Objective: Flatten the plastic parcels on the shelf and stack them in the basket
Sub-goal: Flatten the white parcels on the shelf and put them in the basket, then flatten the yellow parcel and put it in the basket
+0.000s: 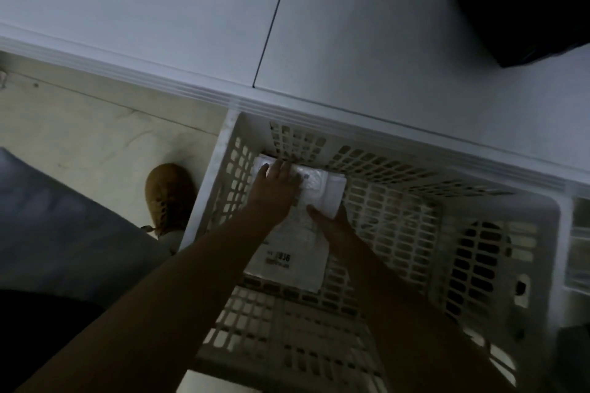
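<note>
Head view: plastic parcel [289, 252] lies on the floor of the white basket [399, 156], far-left corner. Left hand [274, 190] presses flat, fingers straight; right hand [332, 225] fingers rest at its edge. Suggest: press outward evenly, square to corner.

A flat white plastic parcel [292, 252] with dark printed lettering lies on the floor of the white slotted plastic basket [479, 265], in its far-left part. It stretches from the basket's far wall toward me, its far end crinkled and pale, its near end smooth.
</note>
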`<action>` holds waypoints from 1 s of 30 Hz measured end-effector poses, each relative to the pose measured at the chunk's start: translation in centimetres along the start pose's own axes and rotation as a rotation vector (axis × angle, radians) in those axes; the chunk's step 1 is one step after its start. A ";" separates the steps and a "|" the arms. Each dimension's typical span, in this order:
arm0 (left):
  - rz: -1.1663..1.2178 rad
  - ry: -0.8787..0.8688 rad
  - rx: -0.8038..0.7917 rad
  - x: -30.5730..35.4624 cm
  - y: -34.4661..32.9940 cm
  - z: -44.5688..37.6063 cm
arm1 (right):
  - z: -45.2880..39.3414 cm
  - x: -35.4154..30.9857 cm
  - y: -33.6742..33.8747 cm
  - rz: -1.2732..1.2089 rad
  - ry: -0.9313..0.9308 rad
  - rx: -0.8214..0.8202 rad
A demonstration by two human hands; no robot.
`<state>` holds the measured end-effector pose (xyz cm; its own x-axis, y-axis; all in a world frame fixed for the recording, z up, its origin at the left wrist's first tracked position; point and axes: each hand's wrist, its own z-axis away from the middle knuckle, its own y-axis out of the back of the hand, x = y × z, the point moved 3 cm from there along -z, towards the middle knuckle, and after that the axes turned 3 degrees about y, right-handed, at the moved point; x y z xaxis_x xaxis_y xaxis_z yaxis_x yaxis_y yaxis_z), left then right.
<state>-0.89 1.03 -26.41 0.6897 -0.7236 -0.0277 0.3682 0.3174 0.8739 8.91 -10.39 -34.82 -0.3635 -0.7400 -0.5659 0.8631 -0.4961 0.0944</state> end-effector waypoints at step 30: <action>-0.039 0.202 0.102 -1.6 24.9 14.8 | 28.0 -23.8 -0.5 1.603 0.960 0.202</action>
<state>-2.03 0.97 2.59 0.7905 -0.5937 -0.1504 0.3393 0.2202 0.9145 7.31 -5.27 1.53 0.9969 -0.0586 -0.0534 0.0654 0.2259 0.9719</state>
